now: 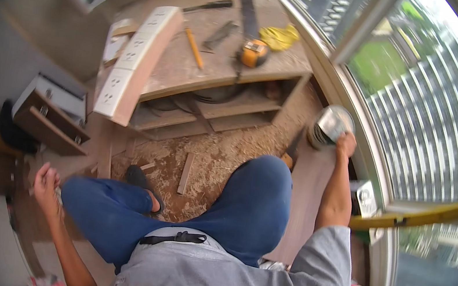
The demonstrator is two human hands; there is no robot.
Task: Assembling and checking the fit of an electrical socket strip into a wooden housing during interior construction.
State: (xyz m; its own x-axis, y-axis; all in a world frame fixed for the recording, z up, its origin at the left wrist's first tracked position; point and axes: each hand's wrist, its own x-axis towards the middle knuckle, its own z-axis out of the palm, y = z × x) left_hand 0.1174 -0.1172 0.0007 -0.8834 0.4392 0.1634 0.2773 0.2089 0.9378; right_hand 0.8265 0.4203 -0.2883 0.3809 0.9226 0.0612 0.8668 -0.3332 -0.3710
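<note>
On the right, by the window, my right hand (347,145) is closed at the near edge of a round metal tin (324,134). The tin's top looks pale and shiny; blur hides what is inside. It stands at the far end of a long wooden board (312,196) beside my right knee. Out past my left knee, my left hand (46,184) hangs in the air with its fingers loosely bent and apart. I see nothing plainly held in it.
Ahead stands a dusty wooden cabinet (191,79) bearing a tape measure (253,53), a yellow cloth (279,36), an orange pencil (194,48), a black square (250,14) and a long white-faced wooden piece (136,51). Wood shavings (215,158) cover the floor. A drawer-like box (54,118) sits left.
</note>
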